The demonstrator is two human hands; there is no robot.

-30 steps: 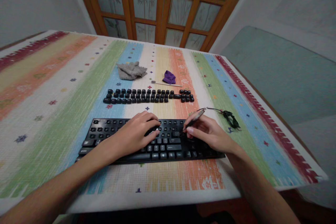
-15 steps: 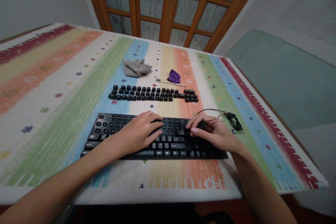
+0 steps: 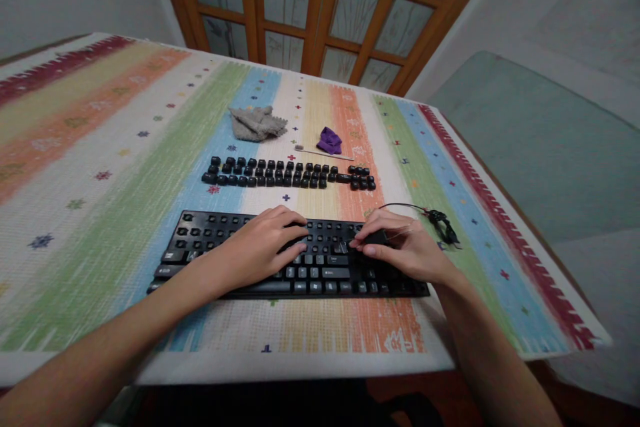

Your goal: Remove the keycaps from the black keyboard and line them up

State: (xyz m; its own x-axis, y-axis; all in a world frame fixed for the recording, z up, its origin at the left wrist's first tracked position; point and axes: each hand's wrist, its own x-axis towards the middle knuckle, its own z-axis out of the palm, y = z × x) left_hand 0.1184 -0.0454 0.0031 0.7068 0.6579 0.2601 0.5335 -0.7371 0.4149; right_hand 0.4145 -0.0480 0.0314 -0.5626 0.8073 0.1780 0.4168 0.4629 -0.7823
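1. We could pass a hand along the gap between the keyboard (image 3: 320,273) and the loose keycaps (image 3: 287,182).
2. Beyond those, the brush (image 3: 325,153), purple cloth (image 3: 329,141) and grey cloth (image 3: 256,124) stand in our way.
3. Beside our right hand (image 3: 400,243), the bundled cable (image 3: 443,227) obstructs.
4. Left of the keyboard, we find open counter (image 3: 113,267).
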